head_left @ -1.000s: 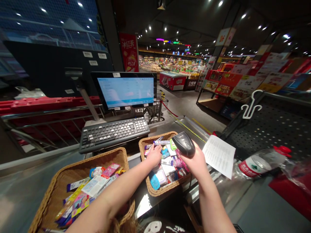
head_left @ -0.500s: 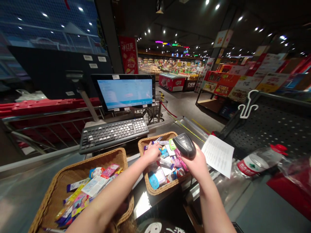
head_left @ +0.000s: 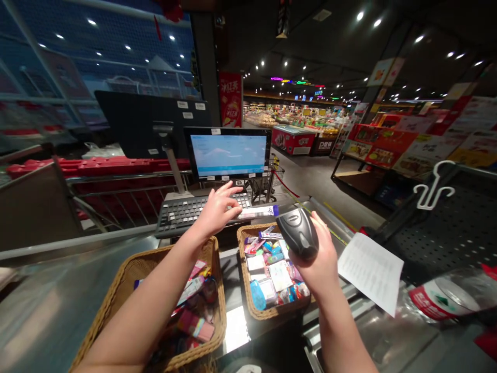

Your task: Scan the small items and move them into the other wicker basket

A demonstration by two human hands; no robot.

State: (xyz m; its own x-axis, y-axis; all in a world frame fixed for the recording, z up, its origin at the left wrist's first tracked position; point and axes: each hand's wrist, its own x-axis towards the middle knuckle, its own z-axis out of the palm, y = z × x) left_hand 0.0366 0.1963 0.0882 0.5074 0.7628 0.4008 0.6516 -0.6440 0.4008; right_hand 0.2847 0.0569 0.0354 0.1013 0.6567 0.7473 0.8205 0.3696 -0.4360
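Note:
My left hand [head_left: 220, 208] is raised over the keyboard [head_left: 190, 210]. Between its thumb and fingers it pinches one end of a slim white packet [head_left: 258, 211] with a purple tip. A black handheld barcode scanner [head_left: 298, 233] is gripped in my right hand [head_left: 320, 259], its head close to the packet's purple end. Below both hands, the right wicker basket [head_left: 245, 282] is filled with small colourful packaged sweets. The left wicker basket [head_left: 222, 300] also contains small packages, partly hidden under my left forearm.
A lit monitor [head_left: 231, 153] stands behind the keyboard, with a dark second screen [head_left: 143, 129] at its left. To the right lie a printed paper sheet [head_left: 370, 267] and a large clear bottle [head_left: 442, 298]. A white hook [head_left: 433, 189] hangs on the black perforated panel.
My left hand has come up out of the right basket with the slim packet. The scanner stays in my right hand. The view has shifted left.

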